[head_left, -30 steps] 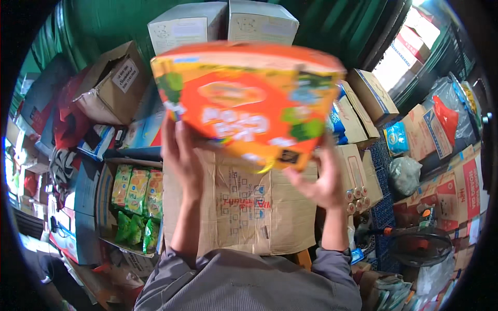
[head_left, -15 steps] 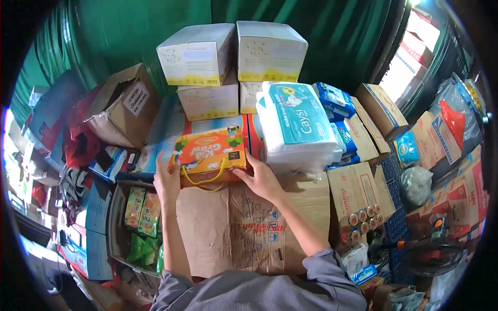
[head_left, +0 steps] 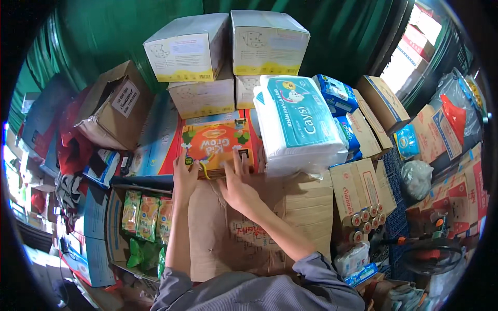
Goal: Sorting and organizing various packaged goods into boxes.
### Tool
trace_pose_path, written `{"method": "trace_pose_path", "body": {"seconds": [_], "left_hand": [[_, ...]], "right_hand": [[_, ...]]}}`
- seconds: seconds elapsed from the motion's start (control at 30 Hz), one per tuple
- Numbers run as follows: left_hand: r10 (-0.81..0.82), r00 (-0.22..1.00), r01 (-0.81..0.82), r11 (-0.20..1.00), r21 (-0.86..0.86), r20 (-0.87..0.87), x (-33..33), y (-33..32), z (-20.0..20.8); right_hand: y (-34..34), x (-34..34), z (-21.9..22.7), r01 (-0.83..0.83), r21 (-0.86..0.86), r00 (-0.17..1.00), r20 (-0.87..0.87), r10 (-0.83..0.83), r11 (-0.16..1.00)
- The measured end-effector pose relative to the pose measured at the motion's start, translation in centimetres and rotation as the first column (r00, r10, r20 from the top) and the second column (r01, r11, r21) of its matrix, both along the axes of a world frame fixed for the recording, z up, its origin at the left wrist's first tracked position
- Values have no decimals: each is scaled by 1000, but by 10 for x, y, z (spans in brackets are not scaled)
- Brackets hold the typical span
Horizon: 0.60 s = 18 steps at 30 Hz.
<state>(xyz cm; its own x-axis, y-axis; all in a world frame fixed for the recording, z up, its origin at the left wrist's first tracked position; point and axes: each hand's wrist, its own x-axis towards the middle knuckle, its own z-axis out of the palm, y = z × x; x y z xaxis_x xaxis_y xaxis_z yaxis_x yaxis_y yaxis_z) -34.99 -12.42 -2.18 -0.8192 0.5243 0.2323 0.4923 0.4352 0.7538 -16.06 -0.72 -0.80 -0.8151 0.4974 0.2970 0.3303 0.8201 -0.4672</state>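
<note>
An orange carton [head_left: 215, 139] with a yellow carry handle [head_left: 204, 171] lies flat on blue-and-red boxes [head_left: 158, 136] ahead of me. My left hand [head_left: 185, 179] grips the carton's near left corner, fingers curled beside the handle. My right hand [head_left: 238, 186] rests on its near edge, fingers apart and reaching onto the top, thumb out to the left. Part of the handle is hidden by my hands. Just right of the carton stands a stack of white-and-teal tissue packs [head_left: 303, 119].
Brown cardboard [head_left: 218, 233] lies in front of me. An opened carton [head_left: 116, 228] with green and orange packs sits at left. White boxes [head_left: 181, 52] are stacked behind. To the right are a carton [head_left: 358, 189], several small cans [head_left: 367, 220] and a fan [head_left: 430, 256].
The orange carton has moved slightly away and lies flatter on the boxes. My right hand has shifted left from its right side to its near edge. The handle is now mostly covered.
</note>
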Motion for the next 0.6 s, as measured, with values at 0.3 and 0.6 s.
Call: {"method": "trace_pose_path", "body": {"seconds": [0.3, 0.6], "left_hand": [[-25, 996, 10, 986, -169, -86, -28, 15, -7], [-32, 991, 0, 971, -238, -131, -3, 22, 5]], "right_hand": [[-2, 14, 2, 18, 138, 994, 104, -33, 990], [-16, 50, 4, -76, -115, 984, -167, 56, 990]]}}
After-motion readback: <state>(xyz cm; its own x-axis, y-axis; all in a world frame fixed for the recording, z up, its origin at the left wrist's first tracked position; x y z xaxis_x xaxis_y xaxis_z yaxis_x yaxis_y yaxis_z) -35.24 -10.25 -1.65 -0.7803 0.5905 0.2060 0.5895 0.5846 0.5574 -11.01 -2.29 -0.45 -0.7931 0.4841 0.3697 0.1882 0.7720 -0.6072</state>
